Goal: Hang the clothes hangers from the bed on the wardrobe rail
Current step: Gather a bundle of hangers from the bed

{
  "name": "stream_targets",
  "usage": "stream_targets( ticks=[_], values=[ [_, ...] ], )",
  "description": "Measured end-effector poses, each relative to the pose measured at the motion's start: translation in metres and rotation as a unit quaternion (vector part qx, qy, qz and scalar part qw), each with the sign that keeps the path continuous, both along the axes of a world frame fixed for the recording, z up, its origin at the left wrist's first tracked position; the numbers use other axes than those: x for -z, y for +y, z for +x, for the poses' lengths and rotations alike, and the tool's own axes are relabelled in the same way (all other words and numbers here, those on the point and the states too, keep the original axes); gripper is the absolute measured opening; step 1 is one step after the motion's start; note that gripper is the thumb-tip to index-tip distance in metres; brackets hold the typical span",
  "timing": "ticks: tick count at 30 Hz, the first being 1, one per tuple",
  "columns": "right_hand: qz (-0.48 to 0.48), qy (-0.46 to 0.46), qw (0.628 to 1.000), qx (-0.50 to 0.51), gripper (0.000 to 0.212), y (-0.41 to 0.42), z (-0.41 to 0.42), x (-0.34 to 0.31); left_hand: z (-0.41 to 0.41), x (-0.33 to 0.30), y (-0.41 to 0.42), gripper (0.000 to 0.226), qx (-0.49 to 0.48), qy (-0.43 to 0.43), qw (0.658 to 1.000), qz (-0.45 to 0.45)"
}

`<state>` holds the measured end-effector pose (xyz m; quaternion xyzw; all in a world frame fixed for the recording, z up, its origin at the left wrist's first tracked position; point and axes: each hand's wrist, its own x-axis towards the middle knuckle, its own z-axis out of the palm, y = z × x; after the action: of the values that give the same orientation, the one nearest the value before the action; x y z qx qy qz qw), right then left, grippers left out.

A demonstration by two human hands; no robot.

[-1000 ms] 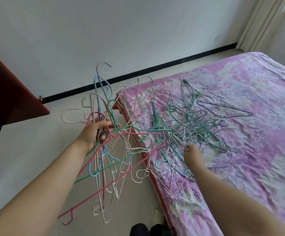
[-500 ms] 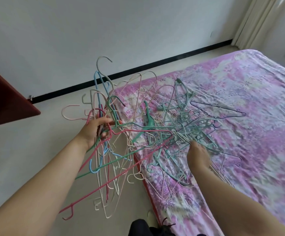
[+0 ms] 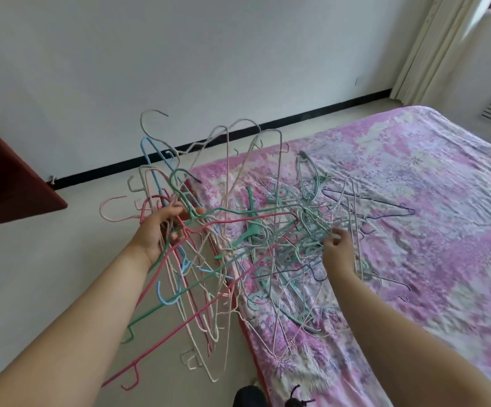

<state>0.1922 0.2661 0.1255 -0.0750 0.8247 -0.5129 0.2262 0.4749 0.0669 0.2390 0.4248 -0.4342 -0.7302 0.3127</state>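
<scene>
status: early. nothing hung yet as far as this view shows, and the wardrobe rail isn't in view. only a dark red-brown panel [image 3: 9,183] at 9 o'clock, possibly the wardrobe, can't confirm.

done so far: a bundle of hangers [image 3: 179,259] is off the bed, held out over the floor [image 3: 32,274] at about 8 o'clock of frame centre. mixed colours: pink, red, green, blue, cream. hooks stick up toward 11–12 o'clock, long bars trail down toward 7 o'clock.

left: a big tangled pile of hangers [image 3: 311,230], mostly teal and white wire with one or two purple, lies on the pink floral bed [image 3: 429,259] at roughly 3 o'clock of centre. several bars of the bundle run right into the pile, so the two look partly snagged. judgement: needs untangling before anything goes to the rail.

left hand [image 3: 157,233]: arm stretched forward from 7 o'clock, palm turned inward, fingers and thumb curled round the hanger necks just under the hooks. firm hold, carrying the whole bundle.

right hand [image 3: 336,248]: arm in from 5 o'clock, back of hand to camera, fingertips [image 3: 333,235] down in the pile's near edge. fingers look bent onto wire, but blurred; can't tell if it has a real hold on one or is just touching.

risk: lifting now drags the pile off the bed edge.
</scene>
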Motion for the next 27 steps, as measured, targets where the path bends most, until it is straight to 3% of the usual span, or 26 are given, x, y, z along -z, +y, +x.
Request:
stream_targets(
  ticks=[5,8,12,15,19,22,24,27],
  values=[
    [-0.178,-0.244,0.953,-0.008,0.025,-0.041,0.056,-0.024,0.065,-0.001,0.011,0.046,-0.074,0.038,0.996,0.009],
    [-0.236,-0.362,0.901,-0.039,0.011,-0.064,0.101,-0.038,0.111,-0.004,0.023,0.035,-0.121,0.061,0.991,0.022],
    [-0.257,-0.486,0.829,-0.098,0.020,-0.084,0.167,-0.056,0.184,-0.015,0.047,0.024,-0.163,0.074,0.984,0.014],
    [-0.217,-0.560,0.785,-0.153,0.020,-0.090,0.220,-0.067,0.253,-0.025,0.075,0.016,-0.193,0.071,0.979,-0.005],
    [-0.123,-0.548,0.811,-0.162,0.031,-0.091,0.302,-0.087,0.356,-0.028,0.125,0.014,-0.191,0.032,0.981,-0.031],
    [-0.114,-0.518,0.841,-0.104,0.026,-0.093,0.370,-0.092,0.418,-0.028,0.168,0.012,-0.198,-0.054,0.978,-0.036],
    [-0.114,-0.502,0.854,-0.076,0.030,-0.093,0.416,-0.093,0.449,-0.024,0.193,0.019,-0.237,-0.104,0.966,-0.021],
    [-0.112,-0.452,0.878,-0.112,0.030,-0.085,0.488,-0.096,0.492,-0.014,0.224,0.005,-0.345,-0.104,0.933,-0.007]
  ],
)
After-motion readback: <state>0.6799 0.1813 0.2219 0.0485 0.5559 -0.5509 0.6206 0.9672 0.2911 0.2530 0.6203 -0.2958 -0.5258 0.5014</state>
